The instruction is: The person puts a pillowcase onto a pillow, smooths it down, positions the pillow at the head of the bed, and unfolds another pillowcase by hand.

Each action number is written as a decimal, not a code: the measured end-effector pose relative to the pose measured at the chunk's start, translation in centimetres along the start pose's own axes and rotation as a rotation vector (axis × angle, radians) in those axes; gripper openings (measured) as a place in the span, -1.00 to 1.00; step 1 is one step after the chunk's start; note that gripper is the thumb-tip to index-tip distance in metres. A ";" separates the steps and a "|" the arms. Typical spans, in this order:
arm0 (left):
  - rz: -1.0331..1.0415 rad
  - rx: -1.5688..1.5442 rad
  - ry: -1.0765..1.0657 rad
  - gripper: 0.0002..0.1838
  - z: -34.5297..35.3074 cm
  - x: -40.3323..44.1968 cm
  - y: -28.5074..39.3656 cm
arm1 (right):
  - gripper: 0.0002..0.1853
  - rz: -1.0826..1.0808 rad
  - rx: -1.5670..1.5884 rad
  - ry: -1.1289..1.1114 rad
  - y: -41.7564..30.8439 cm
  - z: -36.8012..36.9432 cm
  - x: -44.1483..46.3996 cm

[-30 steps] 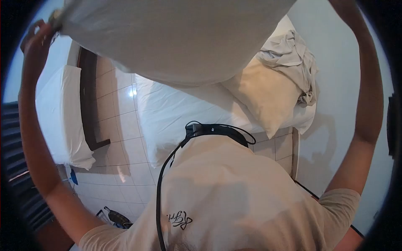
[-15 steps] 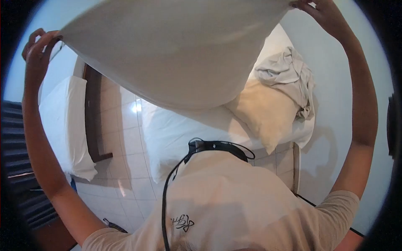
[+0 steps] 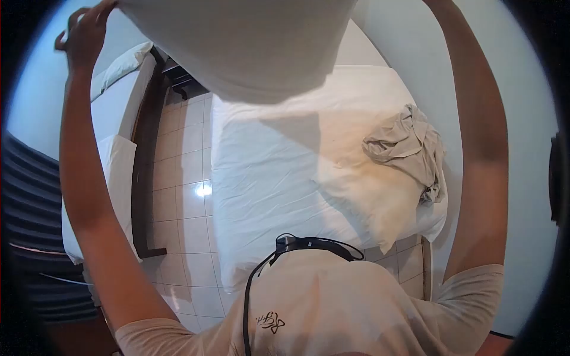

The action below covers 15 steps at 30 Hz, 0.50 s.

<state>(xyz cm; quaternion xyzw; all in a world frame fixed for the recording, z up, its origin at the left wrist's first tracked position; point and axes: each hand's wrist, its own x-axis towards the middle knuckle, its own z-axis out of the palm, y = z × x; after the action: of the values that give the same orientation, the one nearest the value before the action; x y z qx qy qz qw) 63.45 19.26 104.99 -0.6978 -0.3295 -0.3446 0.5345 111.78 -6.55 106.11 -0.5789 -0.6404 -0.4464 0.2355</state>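
Observation:
A large pale cloth (image 3: pixel 249 47) hangs at the top of the view, above the bed. My left hand (image 3: pixel 89 29), raised at the upper left, has its fingers pinched on the cloth's left corner. My right arm reaches up on the right, and its hand lies beyond the top edge, out of sight. Below the cloth stands the bed with a white sheet (image 3: pixel 261 178). A cream pillow (image 3: pixel 368 196) lies on the bed's near right part, with a crumpled beige cloth (image 3: pixel 409 145) just beyond it.
At the left is a second bed (image 3: pixel 122 166) with white bedding, a dark frame and a pillow (image 3: pixel 127 64). A dark small table (image 3: pixel 178 77) stands behind the tiled floor strip (image 3: pixel 181 172). A dark curtain (image 3: pixel 35 196) hangs far left; a pale wall is at the right.
The held cloth has risen toward the top, uncovering more of the bed. My left hand has moved up and to the right. My right hand, visible half a second ago, has left the view.

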 end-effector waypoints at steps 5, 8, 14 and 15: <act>0.090 0.005 -0.070 -0.75 -5.9 -15.5 6.8 | -0.90 -0.194 0.078 -0.082 -2.2 1.5 -14.8; 0.194 -0.224 -0.257 -0.86 -7.6 -27.0 12.5 | -0.93 -0.233 0.350 -0.184 -7.8 3.3 -24.6; 0.309 -0.920 -1.255 -0.85 -13.9 -42.8 22.0 | -0.91 -0.045 0.697 -1.136 -16.6 6.2 -44.3; 0.385 -1.098 -1.517 -0.87 -14.1 -41.7 22.3 | -0.90 0.033 0.692 -1.457 -17.3 6.6 -44.9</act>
<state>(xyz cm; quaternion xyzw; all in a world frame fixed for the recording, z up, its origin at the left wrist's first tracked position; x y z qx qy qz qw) 57.34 -3.00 61.42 -0.9309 -0.2600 0.1870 -0.1758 106.59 -23.60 60.96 -0.6281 -0.7265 0.2701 -0.0688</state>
